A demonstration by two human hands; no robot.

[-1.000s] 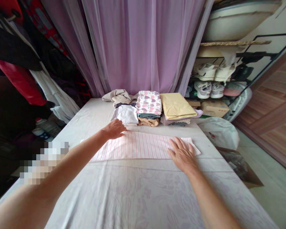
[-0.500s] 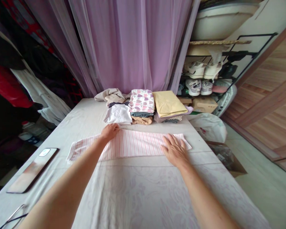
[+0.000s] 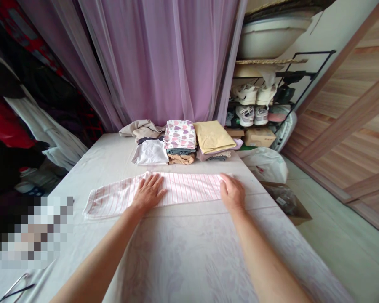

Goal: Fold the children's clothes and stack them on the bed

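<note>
A pink-striped cloth (image 3: 189,188) lies folded into a long strip across the bed, its far edge just short of the folded garments. The left hand (image 3: 148,194) rests flat on the cloth's left half, fingers (image 3: 151,182) spread wide and not gripping. The right hand (image 3: 233,194) sits at the cloth's right end, fingers (image 3: 226,185) held close together and flat, also not gripping.

The bed's pale patterned sheet (image 3: 183,256) lies under both hands. Beyond the cloth stand a white T-shirt (image 3: 150,152), a heart-print stack (image 3: 180,134) and a yellow folded garment (image 3: 212,136), with a crumpled beige garment (image 3: 139,128) behind. A sheer lilac curtain (image 3: 151,59) hangs at the bed's head. A white plastic bag (image 3: 265,165) and a cardboard box (image 3: 286,201) sit off the bed's right side. A pixelated patch (image 3: 34,231) hides part of the bed's left side.
</note>
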